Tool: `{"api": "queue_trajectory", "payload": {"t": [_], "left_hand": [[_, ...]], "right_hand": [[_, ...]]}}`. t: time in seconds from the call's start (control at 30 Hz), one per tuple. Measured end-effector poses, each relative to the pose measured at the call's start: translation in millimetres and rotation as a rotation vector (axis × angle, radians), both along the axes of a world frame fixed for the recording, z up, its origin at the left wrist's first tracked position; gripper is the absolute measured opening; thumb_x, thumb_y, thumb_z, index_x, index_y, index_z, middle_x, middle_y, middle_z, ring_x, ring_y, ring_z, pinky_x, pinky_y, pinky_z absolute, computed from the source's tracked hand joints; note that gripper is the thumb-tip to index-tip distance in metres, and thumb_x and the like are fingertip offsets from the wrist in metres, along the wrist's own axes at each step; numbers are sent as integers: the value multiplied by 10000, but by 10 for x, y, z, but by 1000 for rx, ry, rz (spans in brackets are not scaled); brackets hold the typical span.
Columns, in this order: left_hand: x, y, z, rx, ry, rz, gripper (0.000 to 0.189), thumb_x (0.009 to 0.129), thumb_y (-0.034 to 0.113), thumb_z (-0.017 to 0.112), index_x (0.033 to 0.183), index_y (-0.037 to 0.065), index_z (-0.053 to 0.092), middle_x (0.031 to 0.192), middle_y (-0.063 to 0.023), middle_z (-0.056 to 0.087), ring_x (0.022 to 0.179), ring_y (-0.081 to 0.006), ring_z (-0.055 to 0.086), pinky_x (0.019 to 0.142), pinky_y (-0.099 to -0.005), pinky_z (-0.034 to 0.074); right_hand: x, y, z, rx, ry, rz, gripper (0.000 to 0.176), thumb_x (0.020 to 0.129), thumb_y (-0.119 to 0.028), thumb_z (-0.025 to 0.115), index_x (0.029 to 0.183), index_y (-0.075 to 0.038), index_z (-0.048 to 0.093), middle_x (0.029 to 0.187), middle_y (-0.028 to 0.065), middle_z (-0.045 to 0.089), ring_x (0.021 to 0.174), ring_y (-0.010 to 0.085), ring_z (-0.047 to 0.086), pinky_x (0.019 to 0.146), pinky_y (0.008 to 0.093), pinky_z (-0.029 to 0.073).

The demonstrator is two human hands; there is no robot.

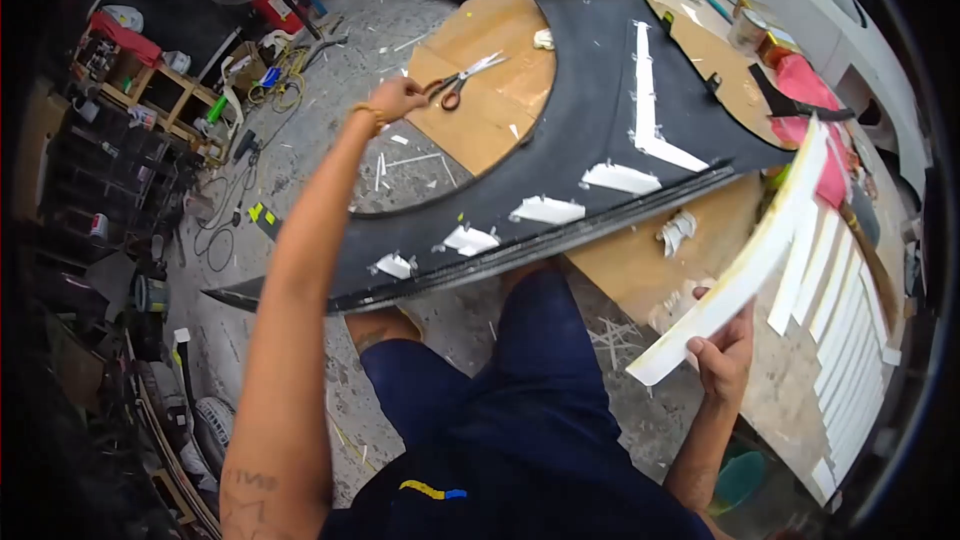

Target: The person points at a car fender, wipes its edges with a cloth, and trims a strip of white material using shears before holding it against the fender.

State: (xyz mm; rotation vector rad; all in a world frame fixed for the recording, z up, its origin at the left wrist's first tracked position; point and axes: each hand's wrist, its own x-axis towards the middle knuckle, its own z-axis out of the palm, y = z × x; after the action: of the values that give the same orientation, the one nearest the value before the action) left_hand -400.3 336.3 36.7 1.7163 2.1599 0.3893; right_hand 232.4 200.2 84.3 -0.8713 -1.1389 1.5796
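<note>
My left hand reaches out over the brown cardboard, its fingers closed at one handle loop of a pair of scissors. The scissors' handles are orange-brown and their blades point away to the right. In my right hand is a long white strip with a yellowish edge, pinched near its lower end and slanting up to the right. Between my hands lies a dark fender-shaped car panel. Several short white patches line its near edge, and a bent white strip is stuck farther up.
Cut white strips lie in rows on a board at the right. Pink cloth and cans sit by a light-coloured car body. Cables and white scraps litter the floor. A wooden shelf stands at the left.
</note>
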Motion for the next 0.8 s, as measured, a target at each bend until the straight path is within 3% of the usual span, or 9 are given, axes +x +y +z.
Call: {"api": "queue_trajectory", "payload": {"t": [0.07,0.17,0.27,0.3,0.33,0.43,0.6,0.73,0.8], "left_hand": [[-43,427,-387,-43,161,135,552,807,413,740,1143,-22,688,1140,-216,697,1019,-372,680,910,-406,540],[17,867,-909,3,266,239,523,721,373,780,1090,8,722,1148,-220,696,1079,-379,668,952,-425,534],[89,1034,-819,-272,308,269,561,670,365,811,1092,7,718,1149,-217,697,1073,-368,673,923,-417,556],[73,1024,-843,-168,311,262,504,637,342,812,978,-20,728,997,-234,725,899,-357,717,793,-389,588],[82,996,-805,-237,314,259,490,629,332,811,959,-21,729,986,-231,727,893,-351,719,783,-388,590],[168,967,-368,-362,364,232,439,597,302,808,874,-30,727,921,-212,733,834,-314,724,702,-383,590],[-202,417,348,-283,315,135,416,713,355,825,854,-24,726,776,-145,716,683,-238,675,641,-372,537],[-379,-917,1415,-60,135,191,395,798,368,828,835,1,685,710,-76,680,629,-139,619,573,-318,498],[-501,-1781,1767,5,184,318,371,877,332,774,1007,6,652,802,-65,699,727,-118,651,666,-288,526]], "right_hand": [[-12,111,26,-45,-112,-21,945,686,19,761,1488,4,261,1294,207,572,1036,240,639,924,368,527],[-108,343,153,-66,-176,-5,1031,714,26,740,1567,-35,163,1248,188,609,1040,216,631,925,346,515],[-161,512,212,-58,-319,15,916,755,-64,716,1533,-3,236,1216,174,626,1082,220,599,936,343,486],[-184,548,228,-47,-368,22,871,770,-102,706,1516,11,271,1205,167,630,1101,223,584,943,344,473],[-210,612,236,-28,-379,44,824,799,-114,687,1507,15,285,1202,169,631,1100,225,584,949,345,465],[-271,849,221,101,-404,127,623,947,-205,589,1462,40,338,1198,186,629,1098,232,584,964,344,441],[-519,1124,210,196,-224,251,520,1050,-270,460,1438,65,371,1256,200,601,1151,252,577,1006,357,431],[-879,1180,-1,143,-61,331,501,1068,-231,454,1443,95,398,1325,140,575,1184,198,561,1039,336,419],[-1214,1168,21,120,28,484,469,1064,-231,469,1405,90,445,1296,142,591,1157,188,574,1011,332,440]]}}
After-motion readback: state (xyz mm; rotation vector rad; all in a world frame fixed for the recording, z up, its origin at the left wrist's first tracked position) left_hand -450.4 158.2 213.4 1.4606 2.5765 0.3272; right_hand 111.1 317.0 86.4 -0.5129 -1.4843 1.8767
